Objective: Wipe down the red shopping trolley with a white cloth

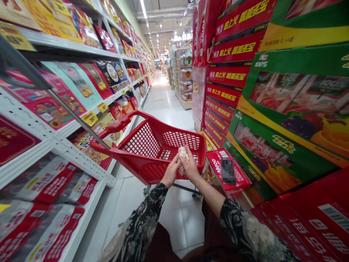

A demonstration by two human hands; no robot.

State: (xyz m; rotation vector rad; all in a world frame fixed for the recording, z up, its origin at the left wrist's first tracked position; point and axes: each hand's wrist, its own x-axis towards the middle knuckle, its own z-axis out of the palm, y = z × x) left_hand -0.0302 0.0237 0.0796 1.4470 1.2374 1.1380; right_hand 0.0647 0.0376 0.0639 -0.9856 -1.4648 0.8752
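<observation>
A crumpled whitish, pinkish thing [183,153], perhaps a tissue or a small wrapper, is pressed between my two hands. My left hand [171,172] closes on it from the left, fingers pointing up. From the other side my right hand [191,168] is wrapped round it, its fingertips near the top. Both hands hover over the near rim of a red plastic shopping cart [155,179]; I cannot tell whether they touch it. Perforated walls surround the cart's basket, and no goods show inside it. A metal bar [79,118] slants up from the cart's left end to a grey handle [25,74].
Shelves of boxed and bagged snacks [73,85] line the left side. On the right stand stacked red drink cartons [226,74] and green juice cartons [297,91]. A red box [228,169] lies low beside the cart. Beyond, a tiled aisle [156,87] runs back past another display [181,72].
</observation>
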